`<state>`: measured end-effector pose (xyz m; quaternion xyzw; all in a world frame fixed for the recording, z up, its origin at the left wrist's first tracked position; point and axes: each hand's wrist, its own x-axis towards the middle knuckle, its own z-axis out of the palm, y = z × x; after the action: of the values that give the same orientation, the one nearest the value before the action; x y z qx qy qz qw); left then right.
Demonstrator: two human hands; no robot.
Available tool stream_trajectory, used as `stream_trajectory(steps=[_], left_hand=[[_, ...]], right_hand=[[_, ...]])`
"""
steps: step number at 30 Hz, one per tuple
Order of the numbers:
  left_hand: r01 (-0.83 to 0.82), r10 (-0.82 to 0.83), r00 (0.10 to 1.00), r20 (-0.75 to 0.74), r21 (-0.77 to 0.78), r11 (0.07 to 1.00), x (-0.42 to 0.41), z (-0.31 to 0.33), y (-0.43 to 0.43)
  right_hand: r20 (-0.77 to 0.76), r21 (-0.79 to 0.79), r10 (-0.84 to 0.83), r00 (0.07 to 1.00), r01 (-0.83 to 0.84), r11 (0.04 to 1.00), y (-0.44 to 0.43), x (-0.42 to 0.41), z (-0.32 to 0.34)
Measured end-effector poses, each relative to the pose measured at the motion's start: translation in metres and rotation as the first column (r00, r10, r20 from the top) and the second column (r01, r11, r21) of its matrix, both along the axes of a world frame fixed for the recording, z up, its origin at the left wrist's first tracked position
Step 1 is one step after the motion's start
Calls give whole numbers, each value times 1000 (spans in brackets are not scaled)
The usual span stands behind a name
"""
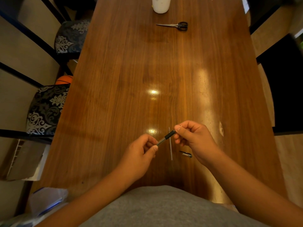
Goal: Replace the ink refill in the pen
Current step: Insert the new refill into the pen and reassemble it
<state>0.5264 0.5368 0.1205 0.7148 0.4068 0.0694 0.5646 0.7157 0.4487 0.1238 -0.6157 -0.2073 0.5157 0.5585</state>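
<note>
The pen barrel is held above the near part of the table, between the left hand and the right hand. A refill lies beneath it; a pen cap lies just right. Scissors are placed far away — a bottle farther still.

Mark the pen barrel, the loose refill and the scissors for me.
pen barrel [165,138]: head view, on its black rubber sleeve.
loose refill [171,149]: head view, mid-length of the thin rod on the table.
scissors [182,26]: head view, on the black handles.
</note>
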Motion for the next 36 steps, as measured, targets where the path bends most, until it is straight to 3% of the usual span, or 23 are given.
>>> stream_trajectory(steps=[4,5,7,9,14,19,21,22,25,27,30,36], left_hand=[[-52,37,997,-68,-239,969,-3,-12,4],[-76,53,995,-90,-274,959,-5,-15,5],[-123,86,988,-125,-327,937,-10,-23,7],[-152,102,983,-155,-358,921,-16,-29,9],[-185,104,972,-213,-406,895,-26,-40,9],[-188,102,969,-224,-407,894,-27,-40,7],[-184,103,972,-213,-403,896,-26,-37,7],[-180,102,973,-208,-401,898,-25,-36,7],[-166,101,978,-183,-392,905,-24,-28,7],[-155,105,984,-146,-391,907,-22,-22,7],[-131,107,991,-84,-388,912,-16,-13,8],[-101,106,994,-7,-393,914,-9,0,9]], right_hand=[[276,-210,169,946,-112,971,-10,5,-23],[378,-317,267,887,-147,937,-16,7,-31],[553,-533,511,658,-193,824,-29,9,-48],[612,-641,634,474,-173,748,-41,8,-64],[657,-681,671,345,-111,724,-59,3,-86],[681,-676,668,299,-93,731,-59,2,-89],[675,-670,652,346,-81,738,-57,2,-85],[663,-653,619,421,-78,753,-55,3,-81],[549,-487,342,763,-41,872,-45,6,-63],[411,-331,121,904,24,943,-35,10,-45],[239,-179,-26,971,70,981,-22,17,-19],[135,-79,2,991,9,997,-14,23,0]])
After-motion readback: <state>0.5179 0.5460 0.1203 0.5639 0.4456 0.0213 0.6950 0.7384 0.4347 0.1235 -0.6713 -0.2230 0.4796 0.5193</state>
